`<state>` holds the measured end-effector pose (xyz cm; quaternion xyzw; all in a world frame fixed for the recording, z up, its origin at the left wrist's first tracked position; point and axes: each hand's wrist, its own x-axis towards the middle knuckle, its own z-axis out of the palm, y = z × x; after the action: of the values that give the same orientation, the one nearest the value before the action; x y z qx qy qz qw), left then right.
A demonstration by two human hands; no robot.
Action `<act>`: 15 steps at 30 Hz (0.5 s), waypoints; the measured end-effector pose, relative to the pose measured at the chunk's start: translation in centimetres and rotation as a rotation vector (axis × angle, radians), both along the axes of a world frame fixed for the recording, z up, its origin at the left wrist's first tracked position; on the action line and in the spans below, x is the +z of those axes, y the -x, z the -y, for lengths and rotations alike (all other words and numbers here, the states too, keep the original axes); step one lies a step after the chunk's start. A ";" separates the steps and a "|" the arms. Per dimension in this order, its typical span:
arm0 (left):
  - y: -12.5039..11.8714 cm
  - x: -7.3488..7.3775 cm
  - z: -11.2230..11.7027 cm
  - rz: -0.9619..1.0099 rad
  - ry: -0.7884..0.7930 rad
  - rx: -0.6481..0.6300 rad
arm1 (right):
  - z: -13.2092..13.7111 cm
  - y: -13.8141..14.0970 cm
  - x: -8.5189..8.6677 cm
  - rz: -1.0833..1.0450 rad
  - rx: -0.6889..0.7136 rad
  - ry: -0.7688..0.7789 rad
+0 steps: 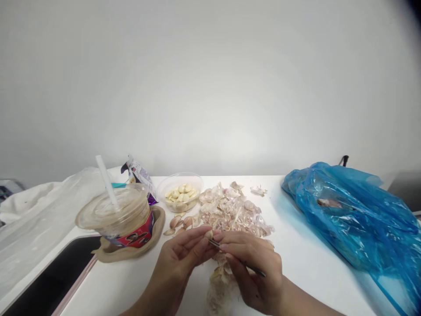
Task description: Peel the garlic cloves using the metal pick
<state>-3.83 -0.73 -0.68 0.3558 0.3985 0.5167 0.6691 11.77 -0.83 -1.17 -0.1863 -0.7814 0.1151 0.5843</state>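
Note:
Between the fingertips of my left hand (184, 254) is a garlic clove (208, 235). My right hand (259, 263) grips a slim dark metal tool (256, 270), its narrow tip touching the clove; whether it is a knife or tweezers cannot be made out. Under my hands lies a garlic bulb (217, 292) with its roots, partly covered by my right hand. Just beyond them a heap of garlic skins (230, 208) spreads over the white table. Several unpeeled cloves (177, 221) lie left of the heap. Peeled cloves (182, 193) fill part of a clear plastic bowl (161, 191) behind.
At left, a lidded drink cup (131, 219) with a straw sits in a brown cardboard holder (154, 245). A phone or tablet (55, 276) lies near the left front. Behind the cup stands a snack packet (140, 177). A blue plastic bag (355, 219) spreads across the right side.

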 end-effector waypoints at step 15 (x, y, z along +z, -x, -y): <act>0.1 0.0 -0.1 -0.023 -0.008 0.006 | -0.1 0.0 -0.4 0.048 -0.024 -0.027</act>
<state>-3.92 -0.68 -0.69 0.3632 0.4049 0.5163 0.6616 11.77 -0.77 -1.60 -0.1902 -0.7944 0.0930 0.5692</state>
